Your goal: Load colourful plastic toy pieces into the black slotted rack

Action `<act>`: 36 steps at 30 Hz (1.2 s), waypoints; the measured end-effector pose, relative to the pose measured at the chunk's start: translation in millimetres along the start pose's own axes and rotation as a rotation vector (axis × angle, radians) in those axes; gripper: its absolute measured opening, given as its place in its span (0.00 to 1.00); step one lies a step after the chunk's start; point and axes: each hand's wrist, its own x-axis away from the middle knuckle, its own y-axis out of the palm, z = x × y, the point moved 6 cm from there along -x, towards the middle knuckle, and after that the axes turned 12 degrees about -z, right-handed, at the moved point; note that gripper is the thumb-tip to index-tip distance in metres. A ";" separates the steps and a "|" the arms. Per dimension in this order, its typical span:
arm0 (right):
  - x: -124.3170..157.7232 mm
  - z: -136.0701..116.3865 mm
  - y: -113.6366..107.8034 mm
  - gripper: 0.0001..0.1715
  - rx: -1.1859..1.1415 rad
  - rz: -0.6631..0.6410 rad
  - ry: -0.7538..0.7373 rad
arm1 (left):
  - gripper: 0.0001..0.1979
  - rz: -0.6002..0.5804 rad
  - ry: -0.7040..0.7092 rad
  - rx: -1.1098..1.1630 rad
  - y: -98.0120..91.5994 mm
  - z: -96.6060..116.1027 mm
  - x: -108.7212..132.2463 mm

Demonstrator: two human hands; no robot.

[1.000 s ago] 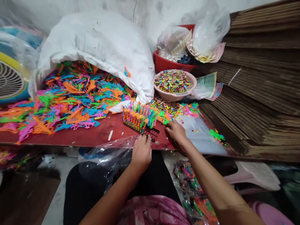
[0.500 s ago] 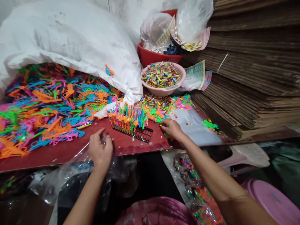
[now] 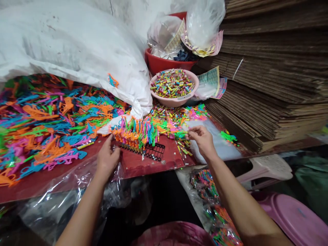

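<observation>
1. Black plastic grid rack [image 3: 156, 150] lies at a slant on the red tabletop [image 3: 151, 168], its end towards the person's right bare of pieces.
2. A dense block of upright plastic toys [image 3: 138, 132], in orange, pink, green and blue, fills the rest of it.
3. The left hand [image 3: 107, 158] is at the filled end, thumb spread from the forefinger, fingertips close beside the toys; whether they touch cannot be told.
4. Below that hand, a clear plastic bag [image 3: 74, 184] hangs over the table edge; any hold on it cannot be made out.
5. The right hand [image 3: 203, 141] is past the rack's bare end, thumb and forefinger drawn together at a green plastic toy [image 3: 180, 135]; whether they pinch it is too small to tell.
6. Small yellow-banded tubes [image 3: 184, 149] are scattered just beside those fingertips, next to a translucent plastic sheet [image 3: 217, 145].
7. Behind the rack, a pink basin [image 3: 174, 101] holds a mound of similar multicoloured tubes, with a red tub [image 3: 162, 65] behind it.
8. On the left, a heap of loose pistol-like toys [image 3: 51, 128] spills from a white sack [image 3: 77, 44].
9. Stacked corrugated cardboard [image 3: 269, 68] stands on the right.
</observation>
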 end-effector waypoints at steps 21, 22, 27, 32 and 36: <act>28.9 29.6 11.5 0.08 0.552 -0.299 0.120 | 0.19 -0.014 0.057 0.079 -2.9 -11.6 39.5; 32.5 28.8 10.9 0.10 0.408 -0.285 0.147 | 0.20 -0.007 0.057 0.078 -3.8 -11.5 42.6; 57.4 18.7 34.6 0.16 -0.013 -0.273 0.293 | 0.19 0.038 0.020 0.020 -6.6 -11.1 57.4; 74.0 9.4 81.7 0.18 -0.108 -0.251 0.229 | 0.16 0.062 0.044 -0.056 -8.0 -5.5 72.5; 77.1 12.7 114.3 0.19 -0.054 -0.155 0.140 | 0.14 0.055 0.086 -0.080 -9.2 4.1 79.7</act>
